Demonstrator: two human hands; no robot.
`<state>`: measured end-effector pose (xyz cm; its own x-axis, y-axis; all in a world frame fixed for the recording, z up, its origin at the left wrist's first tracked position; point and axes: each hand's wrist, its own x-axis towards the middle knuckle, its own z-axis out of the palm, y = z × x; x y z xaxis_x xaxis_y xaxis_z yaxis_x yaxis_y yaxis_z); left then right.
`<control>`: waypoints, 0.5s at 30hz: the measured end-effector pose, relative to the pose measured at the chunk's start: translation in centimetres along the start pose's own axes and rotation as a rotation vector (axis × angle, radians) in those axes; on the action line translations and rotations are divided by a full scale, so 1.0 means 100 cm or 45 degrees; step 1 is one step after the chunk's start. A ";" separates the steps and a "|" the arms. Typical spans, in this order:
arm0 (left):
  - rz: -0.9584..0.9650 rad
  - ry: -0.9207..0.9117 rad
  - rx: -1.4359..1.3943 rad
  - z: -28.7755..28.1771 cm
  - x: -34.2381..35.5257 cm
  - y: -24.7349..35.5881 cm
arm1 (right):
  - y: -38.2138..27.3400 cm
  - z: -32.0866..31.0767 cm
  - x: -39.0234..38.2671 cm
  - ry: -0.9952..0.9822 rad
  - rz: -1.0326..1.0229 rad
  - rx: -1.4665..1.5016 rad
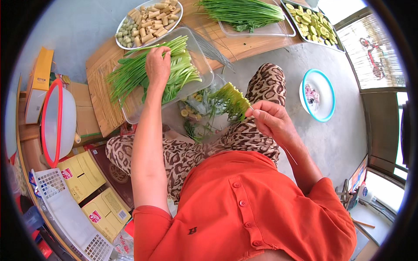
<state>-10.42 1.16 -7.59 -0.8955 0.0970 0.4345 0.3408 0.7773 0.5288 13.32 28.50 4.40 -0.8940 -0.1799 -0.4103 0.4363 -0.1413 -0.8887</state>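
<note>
My right hand point(272, 121) pinches a thin skewer point(289, 154), whose tail end sticks out below the wrist. Threaded side by side along it, a row of green chives point(230, 99) hangs over my right thigh. Over to the left, my left hand point(157, 67) reaches into a clear plastic tray point(202, 58) with its fingers curled closed at the long green chives point(130, 71). Cut pale stems and broader leaves point(180, 74) lie beside them in the tray. What exactly sits between the left fingertips is partly hidden.
Loose skewers point(106, 98) lie on the wooden table point(235, 50). Behind stand an oval plate point(126, 47) of beige rolls, more chives point(244, 13) and a tray of sliced green vegetables point(312, 25). A clear bag point(200, 104) lies between my knees. A blue-rimmed basin point(332, 98) stands right.
</note>
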 end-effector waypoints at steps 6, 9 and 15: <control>0.077 -0.163 0.334 0.020 0.021 -0.018 | 0.005 -0.002 0.002 -0.029 -0.017 0.033; 0.116 -0.195 0.431 0.024 0.017 -0.011 | 0.007 -0.005 0.000 -0.011 -0.010 0.051; 0.172 -0.255 0.361 0.011 0.008 -0.007 | 0.011 -0.009 0.001 -0.011 0.004 0.072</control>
<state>-11.73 1.32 -8.39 -0.8957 0.3086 0.3202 0.3920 0.8878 0.2409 13.65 29.17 3.24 -0.8919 -0.1885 -0.4110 0.4442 -0.1954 -0.8743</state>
